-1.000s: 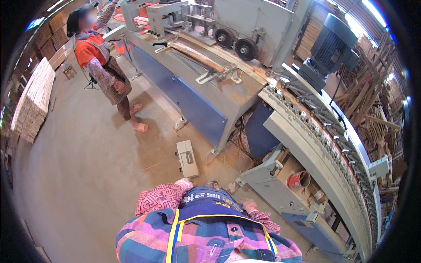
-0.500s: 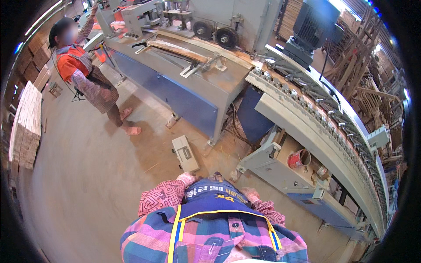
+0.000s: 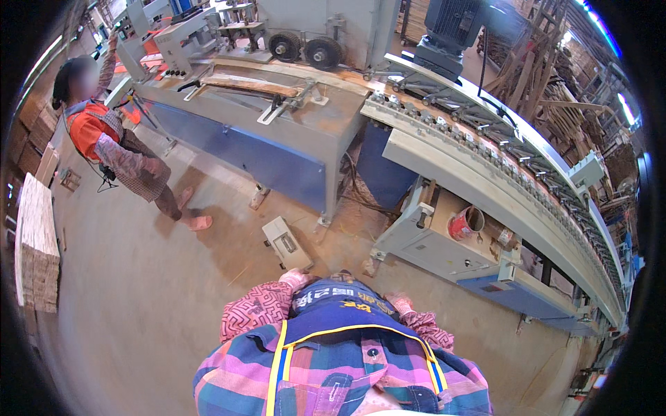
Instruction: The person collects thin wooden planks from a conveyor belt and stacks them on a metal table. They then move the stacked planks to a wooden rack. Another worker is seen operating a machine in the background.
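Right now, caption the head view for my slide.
Left hand and right hand beside a blue apron; pale case on the floor, co-worker standing by a long machine.

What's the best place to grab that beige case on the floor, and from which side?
Probably by what looks like a handle, reached from straight above. The case rests on the floor with that face up, and the handle runs lengthwise along its middle, so gripping across its long sides should suit best.
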Available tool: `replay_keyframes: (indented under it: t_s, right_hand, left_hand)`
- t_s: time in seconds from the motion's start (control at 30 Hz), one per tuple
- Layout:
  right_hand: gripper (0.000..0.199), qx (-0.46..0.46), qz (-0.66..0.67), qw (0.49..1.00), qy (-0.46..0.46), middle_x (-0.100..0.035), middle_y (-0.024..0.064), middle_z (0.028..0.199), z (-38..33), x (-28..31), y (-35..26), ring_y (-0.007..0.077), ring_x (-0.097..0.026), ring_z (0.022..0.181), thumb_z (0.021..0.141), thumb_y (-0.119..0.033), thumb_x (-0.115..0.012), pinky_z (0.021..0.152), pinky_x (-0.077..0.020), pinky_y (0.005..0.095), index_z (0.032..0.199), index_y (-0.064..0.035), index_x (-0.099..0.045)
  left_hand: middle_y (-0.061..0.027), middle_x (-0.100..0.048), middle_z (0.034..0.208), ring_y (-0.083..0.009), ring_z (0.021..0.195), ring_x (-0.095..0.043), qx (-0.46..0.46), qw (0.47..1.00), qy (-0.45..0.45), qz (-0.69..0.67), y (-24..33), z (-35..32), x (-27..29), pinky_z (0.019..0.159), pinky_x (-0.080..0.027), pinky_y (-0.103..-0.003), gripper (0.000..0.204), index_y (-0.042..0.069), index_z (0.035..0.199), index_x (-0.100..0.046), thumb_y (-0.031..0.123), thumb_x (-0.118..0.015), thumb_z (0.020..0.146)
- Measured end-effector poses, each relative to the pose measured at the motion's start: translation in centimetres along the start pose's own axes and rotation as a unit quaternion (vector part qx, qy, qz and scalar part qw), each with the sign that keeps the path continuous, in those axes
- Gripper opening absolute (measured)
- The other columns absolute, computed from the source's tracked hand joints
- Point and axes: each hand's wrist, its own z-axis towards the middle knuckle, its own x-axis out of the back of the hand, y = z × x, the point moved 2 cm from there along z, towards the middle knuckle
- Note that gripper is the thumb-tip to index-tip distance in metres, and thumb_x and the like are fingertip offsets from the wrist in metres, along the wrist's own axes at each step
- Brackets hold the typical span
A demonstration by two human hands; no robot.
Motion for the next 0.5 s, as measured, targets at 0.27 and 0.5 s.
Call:
replay_keyframes:
  t_s: [0.27,0.5]
  right_hand:
    - [0.036,-0.032,0.054,0.998,-0.023,-0.061,0.0094,0.127,0.1,-2.3,0.5,0.0326,-0.06,0.114,0.091,-0.042,-0.047,0.095,-0.0491,0.0449,0.121,-0.031,-0.062]
    - [0.032,0.025,0.024,0.999,0.029,-0.064,0.0124,0.119,-0.4,-5.0,1.6,0.0341,-0.063,0.107,0.093,-0.037,-0.046,0.087,-0.051,0.0474,0.118,-0.0248,-0.062]
  left_hand:
    - [-0.0136,-0.057,0.134,-0.0288,0.121,-0.056,0.087,0.994,-0.018,-0.064,-3.8,1.9,-1.3,0.104,-0.042,-0.037,0.06,0.013,0.134,-0.057,0.045,-0.06,0.084]
    - [-0.0183,-0.061,0.123,-0.0346,0.118,-0.055,0.014,0.997,-0.069,0.039,1.2,-0.6,1.0,0.101,-0.044,-0.04,0.036,0.016,0.12,-0.065,0.03,-0.05,0.091]
